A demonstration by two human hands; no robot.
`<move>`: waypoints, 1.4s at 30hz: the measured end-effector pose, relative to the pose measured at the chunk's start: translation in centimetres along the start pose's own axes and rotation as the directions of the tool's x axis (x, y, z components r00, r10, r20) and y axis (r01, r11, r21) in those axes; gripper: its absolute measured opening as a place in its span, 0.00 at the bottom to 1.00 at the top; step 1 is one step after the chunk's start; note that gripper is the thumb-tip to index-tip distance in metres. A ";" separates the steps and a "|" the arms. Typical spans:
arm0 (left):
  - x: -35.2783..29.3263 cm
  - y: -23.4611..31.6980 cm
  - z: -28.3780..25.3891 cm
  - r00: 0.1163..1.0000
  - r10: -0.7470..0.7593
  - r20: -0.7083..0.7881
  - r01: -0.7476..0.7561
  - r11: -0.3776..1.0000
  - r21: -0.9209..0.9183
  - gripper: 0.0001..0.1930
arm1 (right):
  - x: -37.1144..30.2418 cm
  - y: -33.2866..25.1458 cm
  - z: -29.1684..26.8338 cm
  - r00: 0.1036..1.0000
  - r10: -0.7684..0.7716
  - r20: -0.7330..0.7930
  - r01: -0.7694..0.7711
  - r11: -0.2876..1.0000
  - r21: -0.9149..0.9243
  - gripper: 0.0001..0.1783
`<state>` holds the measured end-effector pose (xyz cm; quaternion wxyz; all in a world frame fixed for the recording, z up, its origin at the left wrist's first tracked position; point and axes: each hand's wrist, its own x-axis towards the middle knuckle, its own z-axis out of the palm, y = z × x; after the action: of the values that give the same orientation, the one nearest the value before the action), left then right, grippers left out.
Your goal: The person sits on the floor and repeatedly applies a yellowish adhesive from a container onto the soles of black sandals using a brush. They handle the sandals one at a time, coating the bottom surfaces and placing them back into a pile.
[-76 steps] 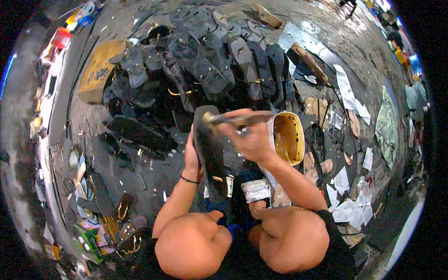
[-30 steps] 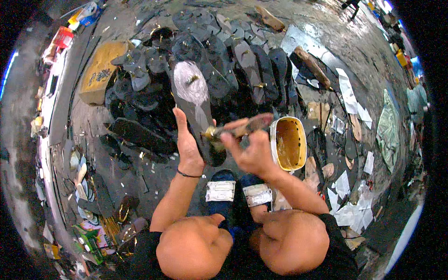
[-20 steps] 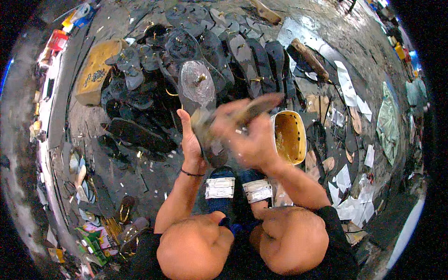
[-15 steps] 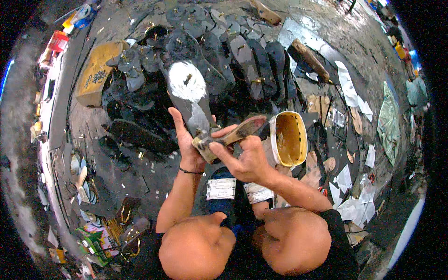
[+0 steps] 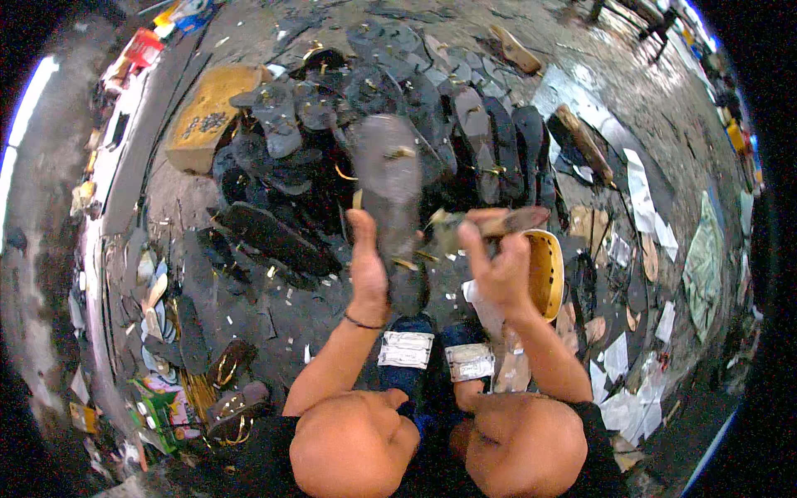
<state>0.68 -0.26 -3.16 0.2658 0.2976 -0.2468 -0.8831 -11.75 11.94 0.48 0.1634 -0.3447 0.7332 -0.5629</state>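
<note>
My left hand grips a long dark-grey sandal sole along its side, thumb up and the other fingers hidden behind it. Small gold-coloured bits show on the sole, which motion blurs. To its right, my right hand is closed on what looks like a broad brush, its wooden handle reddish at the end. The brush's pale head is smeared by motion and stands apart from the sole. Directly beyond my right hand stands a yellowish tub, partly covered by the hand.
A heap of dark sandal soles with gold fittings lies ahead. Left of it is a yellow block with small dark pieces on top. A piece of wood, paper scraps and a green cloth lie to the right.
The brush has moved right, off the sole and towards the tub. My left hand has swung the sole more upright; its bright white patch now looks grey. The whole view has shifted slightly.
</note>
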 end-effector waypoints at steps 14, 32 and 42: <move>19.0 16.2 3.0 0.952 0.293 0.095 -0.236 0.892 -0.385 0.20 | -3.5 0.0 -3.3 0.961 0.277 -0.026 -0.252 0.907 0.336 0.10; -25.5 14.9 -38.3 0.746 0.587 -0.316 0.663 -0.608 0.437 0.34 | -9.7 14.4 -13.1 0.957 0.005 -0.290 -0.207 0.712 -0.671 0.22; -13.9 7.0 -14.9 0.717 -0.001 0.697 -0.595 -0.522 0.611 0.23 | -12.5 8.6 -14.6 0.914 0.390 -0.112 -0.290 0.435 -0.853 0.17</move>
<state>22.19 -1.01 -3.99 0.1240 0.1061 -0.9722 -0.1678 -14.85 32.05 -4.88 0.1189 -0.2529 0.9580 -0.0646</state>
